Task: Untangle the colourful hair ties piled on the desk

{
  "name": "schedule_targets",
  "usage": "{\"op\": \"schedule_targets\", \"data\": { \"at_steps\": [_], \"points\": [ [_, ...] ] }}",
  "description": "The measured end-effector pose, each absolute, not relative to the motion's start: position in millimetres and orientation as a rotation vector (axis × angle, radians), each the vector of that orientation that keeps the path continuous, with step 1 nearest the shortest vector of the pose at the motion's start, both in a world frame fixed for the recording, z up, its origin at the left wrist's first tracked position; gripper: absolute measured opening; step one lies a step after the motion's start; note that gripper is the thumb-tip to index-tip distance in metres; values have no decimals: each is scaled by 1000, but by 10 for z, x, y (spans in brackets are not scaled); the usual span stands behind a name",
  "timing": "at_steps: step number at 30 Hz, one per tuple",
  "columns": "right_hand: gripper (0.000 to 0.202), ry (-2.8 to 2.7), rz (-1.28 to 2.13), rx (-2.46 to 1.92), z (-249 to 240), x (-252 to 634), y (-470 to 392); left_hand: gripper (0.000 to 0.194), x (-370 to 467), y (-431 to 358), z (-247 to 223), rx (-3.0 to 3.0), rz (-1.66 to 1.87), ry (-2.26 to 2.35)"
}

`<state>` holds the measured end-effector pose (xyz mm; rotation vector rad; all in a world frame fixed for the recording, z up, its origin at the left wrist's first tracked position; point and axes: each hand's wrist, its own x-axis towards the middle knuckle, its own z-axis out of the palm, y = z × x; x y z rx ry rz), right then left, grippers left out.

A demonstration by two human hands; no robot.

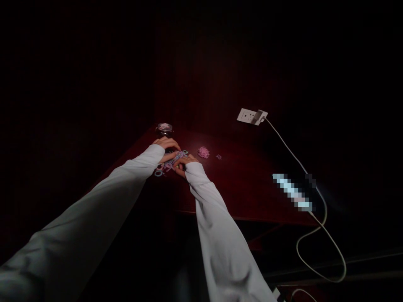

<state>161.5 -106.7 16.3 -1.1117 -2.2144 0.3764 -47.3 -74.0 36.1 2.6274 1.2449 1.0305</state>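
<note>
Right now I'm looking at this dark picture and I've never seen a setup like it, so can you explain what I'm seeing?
There is no machine here: these are a person's own bare hands, in pale sleeves, seen from a camera worn on their head, looking forward and down. The left hand and right hand are at a colourful pile of small loops; whether the fingers grip any is too small to tell. All this is on a dark reddish table. To the right lies a pink pile, and beyond the left hand stands a round container. Farther right, a pale cable runs from a wall socket; the bright patch near it is pixelated.
</note>
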Motion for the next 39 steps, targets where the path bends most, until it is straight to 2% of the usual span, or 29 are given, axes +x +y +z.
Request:
{"op": "schedule_targets", "data": {
  "at_steps": [11,18,23,28,32,36,39],
  "points": [
    [19,-1795,468,-1276,30,1838,-816,37,-481,-830,345,2536,1126,1379],
    [26,-1454,409,-1333,-131,1876,-852,36,-592,-846,25,2374,1261,1460],
    [28,-1551,274,-1320,-295,1934,-919,45,-575,-820,-234,2218,1100,1638],
    [38,-1789,144,-1403,-444,1780,-1038,55,-395,-848,-338,2250,987,1450],
    [42,-1865,131,-1327,-445,1644,-1128,56,-299,-798,-328,2310,1010,1396],
    [41,-1665,167,-1353,-346,1668,-1119,53,-353,-581,-174,2286,889,1570],
    [41,-1479,219,-1390,-259,1727,-1104,46,-351,-406,-20,2374,836,1532]
  ]
}}
